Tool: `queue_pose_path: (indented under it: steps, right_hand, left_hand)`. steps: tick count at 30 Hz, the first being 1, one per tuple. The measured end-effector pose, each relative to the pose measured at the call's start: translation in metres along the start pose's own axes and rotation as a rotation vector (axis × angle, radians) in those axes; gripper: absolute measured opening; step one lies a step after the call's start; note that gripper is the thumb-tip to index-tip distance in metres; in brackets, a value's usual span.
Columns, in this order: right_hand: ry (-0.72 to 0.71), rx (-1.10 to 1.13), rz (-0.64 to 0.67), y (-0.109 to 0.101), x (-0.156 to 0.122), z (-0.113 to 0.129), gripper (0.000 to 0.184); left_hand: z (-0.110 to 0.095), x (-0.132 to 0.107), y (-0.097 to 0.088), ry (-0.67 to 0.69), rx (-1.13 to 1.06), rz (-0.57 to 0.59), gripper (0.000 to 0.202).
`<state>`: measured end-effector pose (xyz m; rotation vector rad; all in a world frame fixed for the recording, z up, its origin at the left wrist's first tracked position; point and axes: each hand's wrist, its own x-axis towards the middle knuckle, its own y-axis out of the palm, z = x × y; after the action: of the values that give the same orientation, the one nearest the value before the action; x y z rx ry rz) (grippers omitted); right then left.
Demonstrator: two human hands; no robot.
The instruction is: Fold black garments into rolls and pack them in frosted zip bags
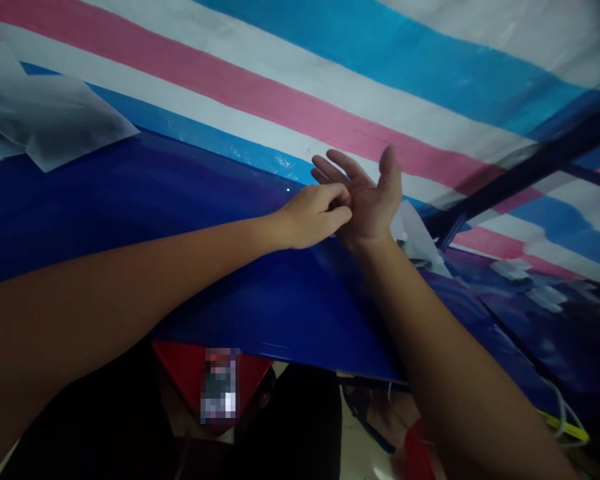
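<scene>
Left hand [314, 217]: fingers curled, thumb drawn towards the forefinger, set against or just over the right palm; contact cannot be confirmed. Whether anything is pinched there cannot be determined. Right hand [370, 203]: palm up, fingers spread and slightly bent, thumb raised; nothing seen on the visible part of the palm. Nearest thing is the right bag [424, 233], translucent, lying on the table [260, 300] just beyond the right wrist and partly hidden by it.

Further out, the left bag [75, 123] lies at the table's far side, against the striped sheet [260, 87]. A red stool [173, 360] stands below the near edge, bearing a blurred item [220, 387].

Risks, in my judgement: a small piece, if held, could drop unnoticed should the curled fingers loosen; the right forearm, swung outward, could drag the right bag; dim light would hinder any search.
</scene>
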<state>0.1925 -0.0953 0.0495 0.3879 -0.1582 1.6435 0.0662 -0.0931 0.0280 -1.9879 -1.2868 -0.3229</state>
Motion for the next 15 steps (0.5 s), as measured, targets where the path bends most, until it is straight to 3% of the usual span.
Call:
queue_pose_path:
  steps: [5, 9, 15]
  right_hand:
    - [-0.095, -0.039, -0.147, 0.0, 0.003, -0.008, 0.059]
    - [-0.109, -0.045, -0.164, -0.007, 0.008, -0.009, 0.059]
    - [-0.074, -0.036, -0.175, -0.021, 0.02, -0.019, 0.058]
  left_hand:
    - [0.004, 0.005, 0.005, -0.057, -0.213, 0.05, 0.003]
    - [-0.002, 0.003, 0.01, -0.105, -0.335, 0.121, 0.016]
    - [0.003, -0.001, 0.018, -0.048, -0.277, 0.015, 0.032]
